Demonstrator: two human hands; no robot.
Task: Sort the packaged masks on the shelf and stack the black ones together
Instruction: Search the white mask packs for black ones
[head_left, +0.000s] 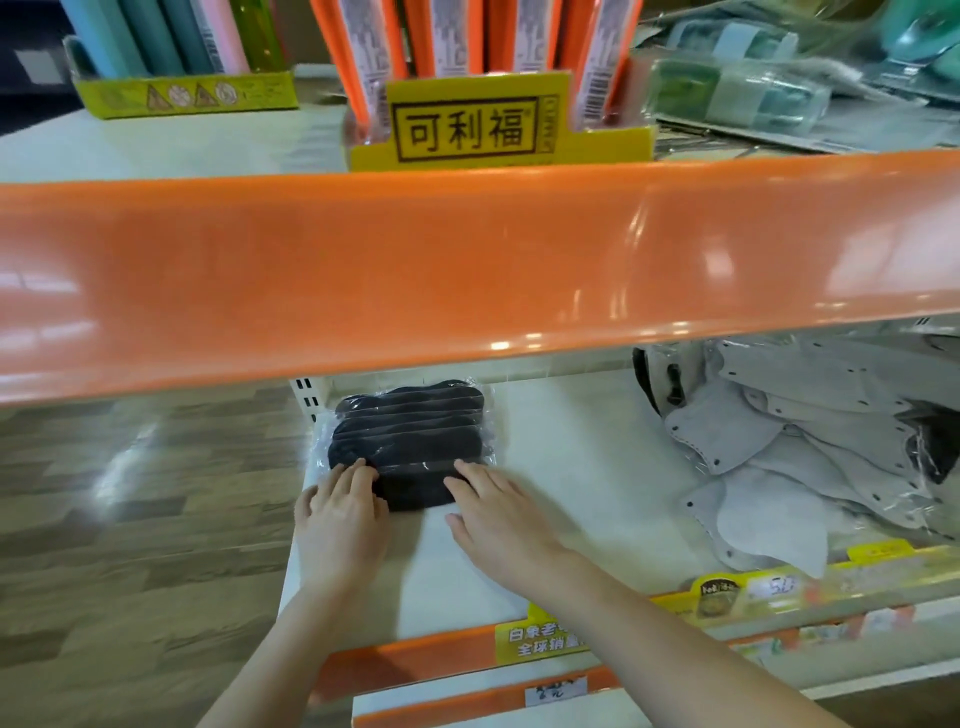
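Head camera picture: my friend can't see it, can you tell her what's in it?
Two hands, the left hand and the right hand, rest flat on a stack of black packaged masks at the left end of a white shelf. Grey packaged masks lie heaped to the right, under an orange shelf edge.

I am reading "可利福" on the yellow display box (500, 124) on the far upper shelf; near right, a blurred price tag (774, 587) is showing "50", other labels illegible.
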